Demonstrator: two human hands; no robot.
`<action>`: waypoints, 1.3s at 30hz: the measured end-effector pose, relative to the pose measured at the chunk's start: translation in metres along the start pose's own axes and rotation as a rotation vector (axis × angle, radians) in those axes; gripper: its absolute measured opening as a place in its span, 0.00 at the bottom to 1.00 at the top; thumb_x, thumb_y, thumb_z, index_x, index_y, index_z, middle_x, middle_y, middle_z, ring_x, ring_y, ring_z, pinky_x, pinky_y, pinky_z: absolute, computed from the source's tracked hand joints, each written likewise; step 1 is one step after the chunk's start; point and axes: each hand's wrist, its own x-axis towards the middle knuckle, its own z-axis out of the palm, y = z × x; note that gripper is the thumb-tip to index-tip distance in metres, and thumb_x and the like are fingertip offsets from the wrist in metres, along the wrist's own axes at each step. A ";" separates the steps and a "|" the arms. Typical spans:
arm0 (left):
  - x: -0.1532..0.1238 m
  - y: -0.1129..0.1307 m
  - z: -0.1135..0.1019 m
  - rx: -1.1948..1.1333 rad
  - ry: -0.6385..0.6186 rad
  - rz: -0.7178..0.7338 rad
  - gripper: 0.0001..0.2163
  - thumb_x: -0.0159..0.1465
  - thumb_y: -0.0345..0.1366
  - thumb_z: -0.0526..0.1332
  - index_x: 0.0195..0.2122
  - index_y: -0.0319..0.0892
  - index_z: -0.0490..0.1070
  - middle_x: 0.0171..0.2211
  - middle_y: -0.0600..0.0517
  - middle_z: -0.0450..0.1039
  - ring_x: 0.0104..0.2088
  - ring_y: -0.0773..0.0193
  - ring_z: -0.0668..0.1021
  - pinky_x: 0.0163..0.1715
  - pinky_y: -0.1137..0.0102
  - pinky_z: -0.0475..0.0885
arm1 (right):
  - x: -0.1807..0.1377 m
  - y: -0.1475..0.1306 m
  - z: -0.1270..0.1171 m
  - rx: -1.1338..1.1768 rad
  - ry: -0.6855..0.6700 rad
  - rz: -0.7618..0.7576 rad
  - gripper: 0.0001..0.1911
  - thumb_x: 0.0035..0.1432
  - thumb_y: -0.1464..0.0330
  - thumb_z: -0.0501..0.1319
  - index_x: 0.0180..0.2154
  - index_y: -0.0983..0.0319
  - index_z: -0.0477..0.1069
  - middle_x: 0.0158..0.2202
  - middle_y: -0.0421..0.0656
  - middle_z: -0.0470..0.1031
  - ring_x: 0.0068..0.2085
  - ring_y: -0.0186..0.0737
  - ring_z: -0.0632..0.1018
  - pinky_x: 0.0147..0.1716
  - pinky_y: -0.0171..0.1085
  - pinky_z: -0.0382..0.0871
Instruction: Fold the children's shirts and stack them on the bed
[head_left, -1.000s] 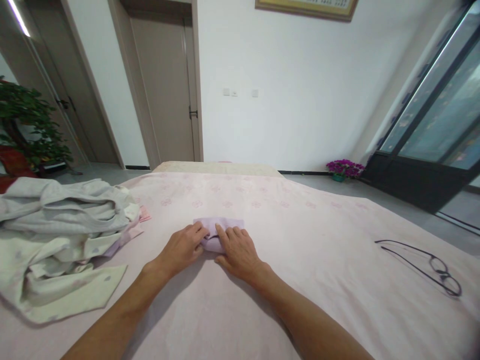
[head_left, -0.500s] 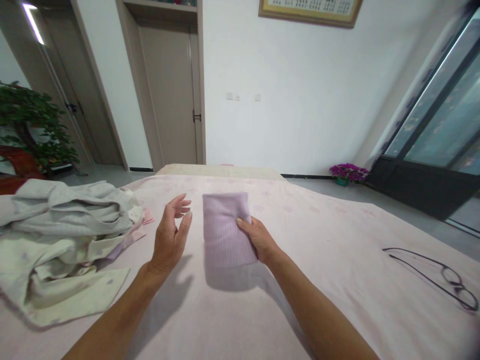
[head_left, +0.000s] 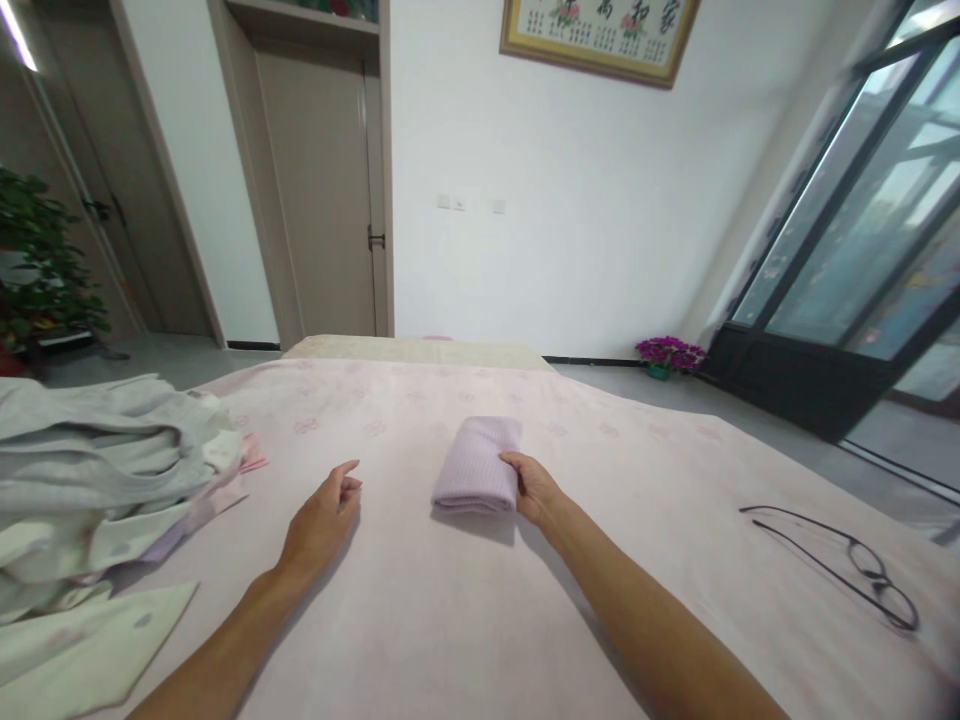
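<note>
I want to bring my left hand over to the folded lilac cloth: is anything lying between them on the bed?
Nothing visible: only bare pink bedsheet lies between the left hand and the folded lilac cloth, whose side the right hand touches.

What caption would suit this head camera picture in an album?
Right hand grips a folded lilac cloth on a pink bedsheet, left hand open beside it.

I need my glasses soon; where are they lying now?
The glasses lie on the pink bed sheet at the far right of the head view, well apart from the right hand and the folded cloth.
</note>
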 end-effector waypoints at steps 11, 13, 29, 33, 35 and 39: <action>0.000 0.009 0.005 0.131 -0.065 0.035 0.20 0.64 0.38 0.52 0.57 0.45 0.64 0.48 0.47 0.74 0.48 0.56 0.76 0.48 0.61 0.70 | 0.093 -0.124 -0.021 0.362 0.072 -0.617 0.20 0.57 0.76 0.58 0.51 0.58 0.67 0.44 0.40 0.78 0.43 0.36 0.79 0.42 0.37 0.77; 0.001 0.010 0.004 0.144 -0.072 0.031 0.20 0.64 0.39 0.52 0.57 0.45 0.65 0.48 0.47 0.74 0.48 0.55 0.76 0.47 0.61 0.70 | 0.115 -0.136 -0.032 0.402 0.163 -0.644 0.21 0.57 0.76 0.58 0.52 0.56 0.66 0.45 0.39 0.78 0.43 0.35 0.79 0.43 0.38 0.77; 0.006 0.003 0.012 0.232 -0.084 0.148 0.16 0.65 0.38 0.52 0.54 0.50 0.68 0.50 0.50 0.72 0.50 0.55 0.75 0.51 0.59 0.70 | 0.205 -0.131 -0.081 0.318 0.324 -0.474 0.19 0.57 0.77 0.51 0.49 0.57 0.66 0.44 0.41 0.77 0.39 0.34 0.79 0.42 0.42 0.77; 0.007 0.004 0.011 0.246 -0.100 0.168 0.16 0.65 0.37 0.52 0.52 0.49 0.70 0.49 0.50 0.72 0.51 0.55 0.73 0.52 0.59 0.69 | 0.214 -0.122 -0.084 0.191 0.384 -0.476 0.18 0.54 0.77 0.50 0.46 0.59 0.65 0.41 0.42 0.75 0.36 0.35 0.78 0.40 0.42 0.77; 0.008 0.003 0.012 0.255 -0.100 0.174 0.15 0.65 0.37 0.51 0.52 0.49 0.70 0.49 0.50 0.72 0.51 0.55 0.73 0.52 0.59 0.68 | 0.217 -0.119 -0.087 0.094 0.411 -0.495 0.16 0.53 0.76 0.51 0.43 0.61 0.65 0.39 0.43 0.75 0.34 0.36 0.77 0.38 0.44 0.77; 0.008 0.001 0.013 0.271 -0.096 0.189 0.16 0.66 0.37 0.51 0.52 0.49 0.70 0.49 0.51 0.72 0.51 0.57 0.73 0.53 0.60 0.68 | 0.213 -0.115 -0.091 -0.154 0.459 -0.639 0.12 0.52 0.73 0.53 0.41 0.62 0.65 0.35 0.43 0.73 0.31 0.38 0.76 0.34 0.47 0.76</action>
